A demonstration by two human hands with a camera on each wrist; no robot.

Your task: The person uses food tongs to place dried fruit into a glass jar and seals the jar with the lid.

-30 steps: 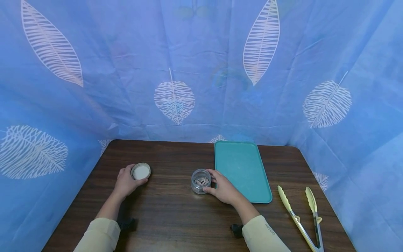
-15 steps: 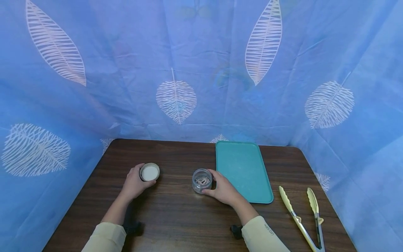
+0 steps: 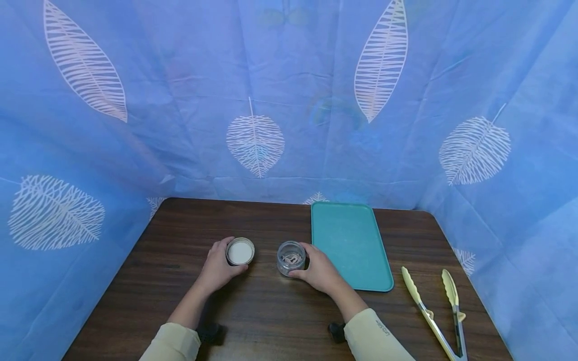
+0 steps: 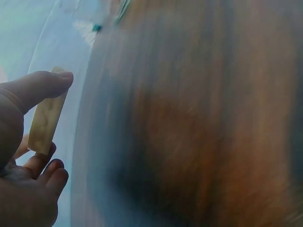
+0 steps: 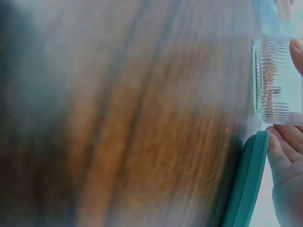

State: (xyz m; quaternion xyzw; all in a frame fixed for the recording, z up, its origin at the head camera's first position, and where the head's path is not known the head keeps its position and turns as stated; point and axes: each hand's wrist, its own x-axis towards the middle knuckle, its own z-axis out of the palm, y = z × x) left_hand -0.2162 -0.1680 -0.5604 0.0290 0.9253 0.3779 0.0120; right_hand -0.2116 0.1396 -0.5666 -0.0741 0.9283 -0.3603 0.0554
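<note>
In the head view my left hand (image 3: 218, 268) grips a round jar lid (image 3: 240, 251) by its edge, the white inner face turned up. The left wrist view shows that lid (image 4: 46, 123) edge-on, its rim yellowish, between thumb and fingers; it is off the table. My right hand (image 3: 319, 269) holds a clear glass jar (image 3: 289, 260) at its right side, upright on the table, mouth uncovered. Small pale pieces lie at the bottom of the jar, too small to identify. Ribbed glass of the jar (image 5: 274, 85) fills the right edge of the right wrist view.
A teal tray (image 3: 349, 240) lies behind and right of the right hand. Tongs with pale yellow tips (image 3: 435, 316) lie spread at the right of the dark wooden table (image 3: 262, 311). A blue leaf-patterned cloth (image 3: 289, 150) hangs around the table.
My left hand has carried the lid rightward, from the left of the table to just left of the jar. The right hand and jar have stayed in place.
</note>
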